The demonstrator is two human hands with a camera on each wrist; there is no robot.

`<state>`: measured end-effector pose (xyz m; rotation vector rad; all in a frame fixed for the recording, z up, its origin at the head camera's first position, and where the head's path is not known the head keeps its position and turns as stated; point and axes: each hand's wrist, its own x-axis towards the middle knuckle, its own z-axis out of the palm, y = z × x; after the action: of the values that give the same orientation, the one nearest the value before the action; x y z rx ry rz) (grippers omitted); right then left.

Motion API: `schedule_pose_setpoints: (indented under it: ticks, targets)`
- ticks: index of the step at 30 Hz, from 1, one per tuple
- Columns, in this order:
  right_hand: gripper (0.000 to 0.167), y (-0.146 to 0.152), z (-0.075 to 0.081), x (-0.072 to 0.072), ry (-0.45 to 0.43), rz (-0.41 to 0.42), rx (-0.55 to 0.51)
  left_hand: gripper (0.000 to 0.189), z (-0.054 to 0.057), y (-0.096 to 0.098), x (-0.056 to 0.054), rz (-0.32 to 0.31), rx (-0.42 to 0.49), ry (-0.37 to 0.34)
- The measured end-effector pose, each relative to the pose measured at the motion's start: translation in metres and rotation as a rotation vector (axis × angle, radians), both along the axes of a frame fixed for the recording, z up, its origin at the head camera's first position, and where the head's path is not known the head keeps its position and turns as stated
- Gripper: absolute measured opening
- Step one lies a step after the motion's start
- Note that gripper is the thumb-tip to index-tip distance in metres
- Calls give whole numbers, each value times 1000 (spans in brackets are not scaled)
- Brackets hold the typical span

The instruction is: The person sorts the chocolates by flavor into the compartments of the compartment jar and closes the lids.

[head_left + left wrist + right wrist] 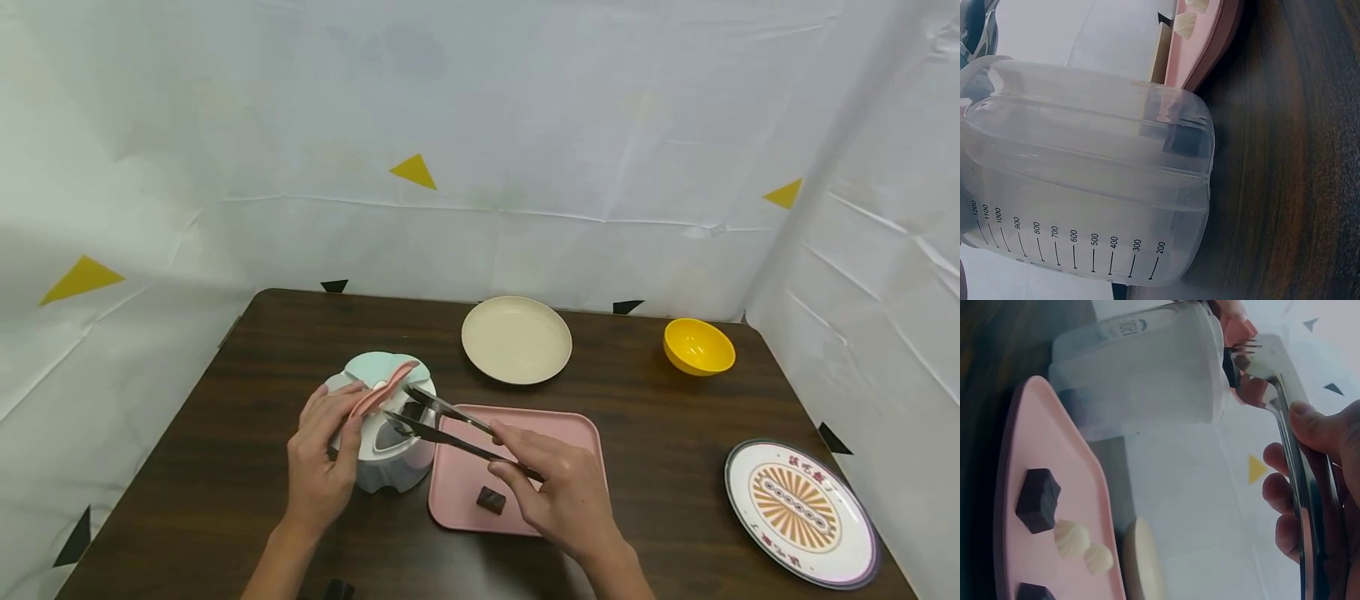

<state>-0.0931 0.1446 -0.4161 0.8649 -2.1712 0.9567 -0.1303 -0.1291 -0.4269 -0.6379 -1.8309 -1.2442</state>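
My left hand (318, 458) pinches a raised pink flap lid (384, 390) on a translucent storage jar (392, 473). In my right hand (562, 483) are metal tongs (465, 447), their tips at the jar's top opening. A dark block, which looks like chocolate (1230, 367), sits at the fork-shaped end of the tongs by the jar's rim. Through the jar wall a dark piece (1186, 140) shows near the bottom. Beside the jar, the pink tray (461, 492) carries dark blocks (1038, 500) and small white swirled pieces (1072, 539); the right hand partly hides the tray in the head view.
A cream plate (517, 340) lies behind the tray. At the back right stands a yellow bowl (699, 348), and a patterned white plate (797, 510) lies near the right edge of the dark wooden table (660, 467). White sheeting (525, 125) hangs behind and at both sides.
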Motion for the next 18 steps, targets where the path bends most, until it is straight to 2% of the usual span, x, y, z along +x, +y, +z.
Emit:
schedule_pose_setpoints:
  ticks: [11,18]
  targets:
    - [40,-1,0,1,-59,-53,45,18,2,-1,0,3,-4,7]
    - [43,-3,1,2,-44,-99,89,19,-8,-4,-4,5,-6,-11]
